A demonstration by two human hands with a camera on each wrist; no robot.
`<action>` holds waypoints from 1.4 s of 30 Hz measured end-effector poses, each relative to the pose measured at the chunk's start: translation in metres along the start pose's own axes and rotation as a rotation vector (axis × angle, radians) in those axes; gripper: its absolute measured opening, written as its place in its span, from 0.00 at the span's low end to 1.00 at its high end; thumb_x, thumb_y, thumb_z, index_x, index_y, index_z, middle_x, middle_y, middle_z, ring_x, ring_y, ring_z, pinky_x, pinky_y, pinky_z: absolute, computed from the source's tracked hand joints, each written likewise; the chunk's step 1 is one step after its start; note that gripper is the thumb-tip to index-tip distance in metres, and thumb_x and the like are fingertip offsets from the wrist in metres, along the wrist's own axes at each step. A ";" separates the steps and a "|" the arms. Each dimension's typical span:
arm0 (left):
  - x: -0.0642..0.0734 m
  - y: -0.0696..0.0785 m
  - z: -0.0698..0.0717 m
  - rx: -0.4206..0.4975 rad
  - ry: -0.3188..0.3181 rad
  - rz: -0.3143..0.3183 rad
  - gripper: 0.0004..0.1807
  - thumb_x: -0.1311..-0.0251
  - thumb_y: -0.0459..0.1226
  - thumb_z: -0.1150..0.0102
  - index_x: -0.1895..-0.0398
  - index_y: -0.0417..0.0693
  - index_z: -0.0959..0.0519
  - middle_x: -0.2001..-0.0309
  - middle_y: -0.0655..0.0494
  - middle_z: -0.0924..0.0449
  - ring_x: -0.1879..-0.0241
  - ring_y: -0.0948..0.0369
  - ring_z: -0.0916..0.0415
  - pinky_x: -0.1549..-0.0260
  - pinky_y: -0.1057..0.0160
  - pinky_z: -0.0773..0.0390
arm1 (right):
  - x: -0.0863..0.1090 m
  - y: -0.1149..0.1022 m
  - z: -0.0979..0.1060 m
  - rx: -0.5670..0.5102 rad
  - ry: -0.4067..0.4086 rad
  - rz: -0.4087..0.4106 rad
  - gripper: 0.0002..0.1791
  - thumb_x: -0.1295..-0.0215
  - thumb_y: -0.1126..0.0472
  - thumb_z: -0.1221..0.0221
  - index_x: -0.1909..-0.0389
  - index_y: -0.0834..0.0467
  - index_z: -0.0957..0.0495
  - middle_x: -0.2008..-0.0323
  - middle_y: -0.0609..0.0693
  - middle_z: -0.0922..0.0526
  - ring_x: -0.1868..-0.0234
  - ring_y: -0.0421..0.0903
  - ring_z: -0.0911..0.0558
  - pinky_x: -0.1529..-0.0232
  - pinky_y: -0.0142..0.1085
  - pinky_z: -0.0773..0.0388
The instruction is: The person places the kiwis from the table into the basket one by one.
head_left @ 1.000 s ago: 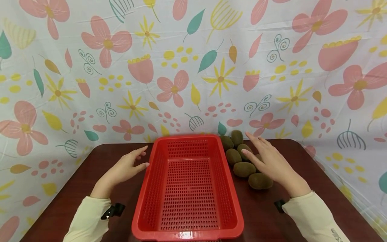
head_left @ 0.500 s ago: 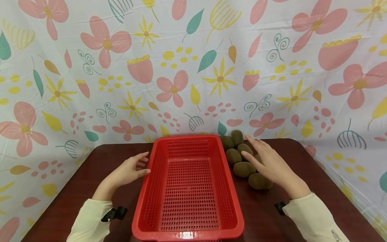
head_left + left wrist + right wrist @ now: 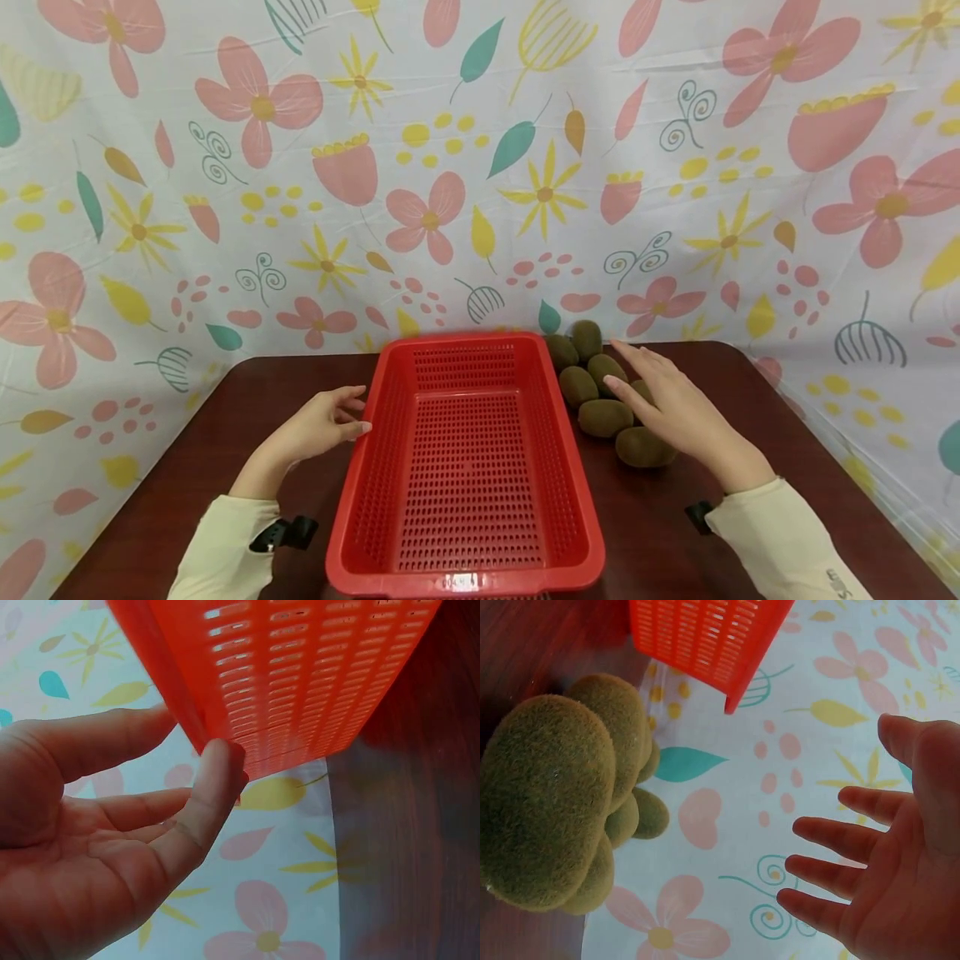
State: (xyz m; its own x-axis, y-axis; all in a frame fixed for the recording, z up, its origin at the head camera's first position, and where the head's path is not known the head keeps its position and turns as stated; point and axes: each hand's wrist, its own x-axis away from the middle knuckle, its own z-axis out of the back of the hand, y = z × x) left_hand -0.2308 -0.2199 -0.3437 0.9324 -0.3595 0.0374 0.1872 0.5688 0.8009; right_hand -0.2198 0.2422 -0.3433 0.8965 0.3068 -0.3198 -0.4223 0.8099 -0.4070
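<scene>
A red plastic basket [image 3: 468,475] with slotted walls stands in the middle of the table, nothing inside it. By its left rim is my left hand [image 3: 315,427], fingers loosely bent; in the left wrist view, the thumb and a fingertip lie right at the basket's rim [image 3: 180,690]. Several brown, fuzzy kiwifruit [image 3: 605,418] lie clustered along the basket's right side. Above the rightmost of them hovers my right hand [image 3: 682,412], fingers extended and holding nothing, partly hiding one fruit. In the right wrist view, a kiwifruit [image 3: 547,802] looms large, apart from the spread fingers.
The dark reddish-brown table [image 3: 195,467] carries the basket and the fruit. Right behind its far edge hangs a white curtain [image 3: 465,275] printed with pink, yellow and teal flowers and leaves.
Over the last second my left hand has shifted slightly toward me, its fingers bending a little more beside the basket rim. My right hand has barely moved; basket and kiwifruit stay put.
</scene>
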 end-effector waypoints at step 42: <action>0.001 -0.014 -0.005 0.237 0.006 0.098 0.33 0.34 0.35 0.43 0.31 0.30 0.42 0.61 0.44 0.24 0.67 0.53 0.19 0.60 0.53 0.18 | 0.035 0.045 -0.021 0.038 -0.120 0.098 0.33 0.40 0.50 0.35 0.40 0.68 0.28 0.45 0.65 0.24 0.43 0.66 0.27 0.47 0.61 0.29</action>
State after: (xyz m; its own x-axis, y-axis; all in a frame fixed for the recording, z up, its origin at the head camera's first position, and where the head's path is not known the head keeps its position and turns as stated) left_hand -0.2309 -0.2240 -0.3578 0.9443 -0.3069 0.1188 0.0188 0.4107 0.9116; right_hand -0.2103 0.2792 -0.3905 0.8617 0.4410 -0.2508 -0.5053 0.7906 -0.3459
